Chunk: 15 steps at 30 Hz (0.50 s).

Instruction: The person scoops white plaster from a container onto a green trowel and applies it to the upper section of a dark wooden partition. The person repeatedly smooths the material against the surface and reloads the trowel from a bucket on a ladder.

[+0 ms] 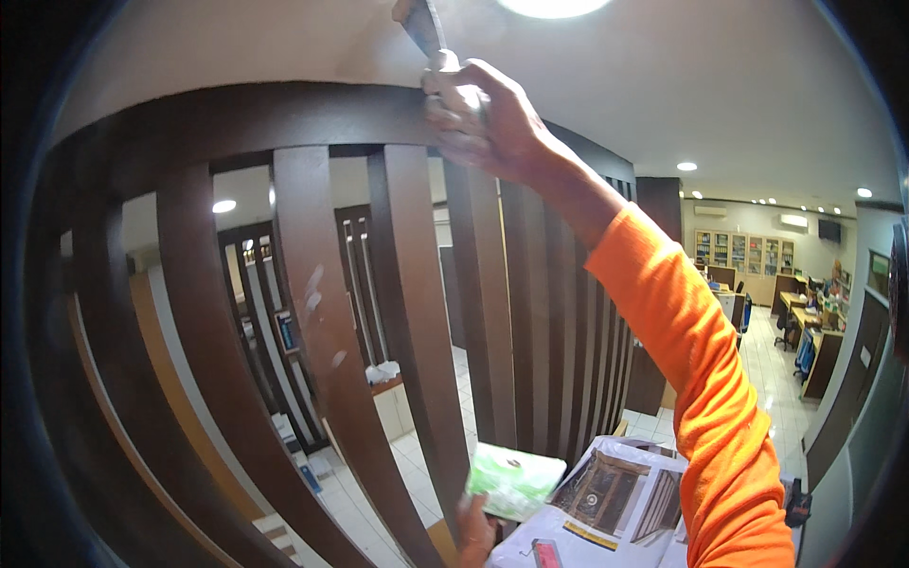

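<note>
My right hand (488, 118) is raised high, its fingers wrapped round the handle of a putty knife (419, 26). The knife's broad blade is up at the white ceiling (256, 47), just above the dark top beam of a slatted partition; whether it touches cannot be told. Whitish smears cover the fingers. Low in front of me, my left hand (475, 530) grips the near edge of a flat green-and-white piece (516, 481), with whitish matter and a small dark spot on top. Most of that hand lies below the picture's edge.
The tall brown slatted partition (308, 208) spans the left and middle, with pale smears on one slat. A printed plastic sheet (615, 497) lies below my right arm. A bright round ceiling lamp (554, 5) is overhead. Desks (810, 312) and bookcases (743, 251) stand far right.
</note>
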Each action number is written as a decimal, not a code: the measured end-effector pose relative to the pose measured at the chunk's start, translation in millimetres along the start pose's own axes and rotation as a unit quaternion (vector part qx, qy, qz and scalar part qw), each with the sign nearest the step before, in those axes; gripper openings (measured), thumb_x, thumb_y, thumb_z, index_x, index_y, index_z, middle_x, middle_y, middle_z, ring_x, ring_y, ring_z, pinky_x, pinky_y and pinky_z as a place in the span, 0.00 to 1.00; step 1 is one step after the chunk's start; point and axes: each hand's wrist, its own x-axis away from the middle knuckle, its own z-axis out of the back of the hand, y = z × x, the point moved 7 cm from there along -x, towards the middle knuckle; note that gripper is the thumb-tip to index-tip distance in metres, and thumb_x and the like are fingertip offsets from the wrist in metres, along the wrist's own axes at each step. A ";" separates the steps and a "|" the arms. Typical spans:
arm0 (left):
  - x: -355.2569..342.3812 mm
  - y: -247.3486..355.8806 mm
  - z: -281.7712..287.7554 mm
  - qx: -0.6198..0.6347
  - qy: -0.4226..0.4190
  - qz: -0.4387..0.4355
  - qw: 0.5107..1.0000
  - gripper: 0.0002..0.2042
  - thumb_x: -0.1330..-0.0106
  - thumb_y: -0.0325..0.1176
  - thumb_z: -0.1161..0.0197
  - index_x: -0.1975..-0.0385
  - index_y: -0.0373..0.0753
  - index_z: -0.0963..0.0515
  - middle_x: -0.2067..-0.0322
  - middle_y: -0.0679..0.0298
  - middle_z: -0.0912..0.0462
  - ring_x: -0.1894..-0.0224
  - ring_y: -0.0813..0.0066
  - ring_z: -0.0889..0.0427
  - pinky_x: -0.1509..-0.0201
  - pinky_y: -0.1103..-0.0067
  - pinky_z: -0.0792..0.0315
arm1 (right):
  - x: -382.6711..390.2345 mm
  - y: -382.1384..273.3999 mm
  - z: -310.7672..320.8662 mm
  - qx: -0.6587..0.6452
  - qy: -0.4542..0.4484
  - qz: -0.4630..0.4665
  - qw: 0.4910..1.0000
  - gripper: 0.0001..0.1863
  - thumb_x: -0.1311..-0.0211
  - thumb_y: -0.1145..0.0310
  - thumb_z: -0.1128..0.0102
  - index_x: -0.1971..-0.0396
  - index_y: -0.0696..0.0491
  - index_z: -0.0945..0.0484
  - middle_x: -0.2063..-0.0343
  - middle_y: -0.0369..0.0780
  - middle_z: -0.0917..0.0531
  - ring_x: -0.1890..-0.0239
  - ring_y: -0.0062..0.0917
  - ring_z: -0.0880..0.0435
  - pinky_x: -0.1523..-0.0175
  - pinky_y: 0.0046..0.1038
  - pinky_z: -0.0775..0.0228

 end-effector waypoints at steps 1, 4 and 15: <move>-1.3 25.2 -12.9 0.042 0.003 -0.001 0.999 0.18 0.37 0.33 0.44 0.48 0.34 0.26 0.60 0.58 0.17 0.63 0.63 0.13 0.67 0.74 0.18 | 14.5 3.5 -2.6 -0.003 -0.056 -0.025 0.998 0.18 0.29 0.50 0.53 0.59 0.51 0.28 0.84 0.33 0.31 0.89 0.19 0.39 0.81 0.23 0.43; 2.8 99.6 -37.1 0.091 -0.026 -0.028 0.995 0.19 0.36 0.35 0.44 0.48 0.32 0.28 0.55 0.55 0.18 0.58 0.65 0.13 0.61 0.72 0.16 | 55.2 24.9 -4.7 -0.009 -0.163 -0.078 0.983 0.25 0.27 0.42 0.57 0.60 0.50 0.26 0.83 0.33 0.30 0.89 0.19 0.38 0.83 0.23 0.45; 45.0 231.7 -131.5 0.208 -0.228 -0.181 0.934 0.25 0.34 0.35 0.42 0.40 0.27 0.32 0.48 0.51 0.20 0.48 0.63 0.17 0.40 0.66 0.22 | 174.8 154.7 56.5 0.055 0.055 -0.184 0.980 0.27 0.33 0.49 0.41 0.45 0.54 0.26 0.66 0.40 0.16 0.70 0.21 0.16 0.68 0.20 0.23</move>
